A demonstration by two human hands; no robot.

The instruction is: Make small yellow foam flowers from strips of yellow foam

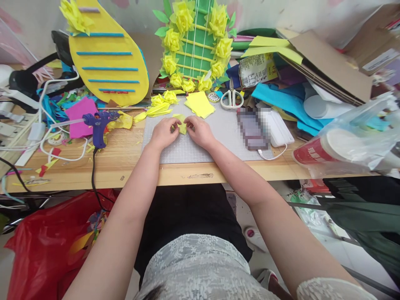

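Between my two hands is a small piece of yellow crepe paper [181, 121], low over the grey cutting mat [200, 155]. My left hand [165, 131] pinches its left side, thumb and forefinger curled together. On the paper's right side are the closed fingers of my right hand [199, 130]. Just beyond lies a stack of yellow paper squares [200, 104]. Folded yellow paper petals [158, 109] rest to the left of that stack. Fingers cover part of the held paper, so its exact shape is hidden.
A purple glue gun [99, 128] stands at left with its cord over the table edge. White scissors [231, 99], a phone [253, 129] and a white power bank [276, 127] lie right. Behind stand a yellow cutout [109, 60] and a green flowered panel [195, 52]. A bagged cup [315, 150] sits far right.
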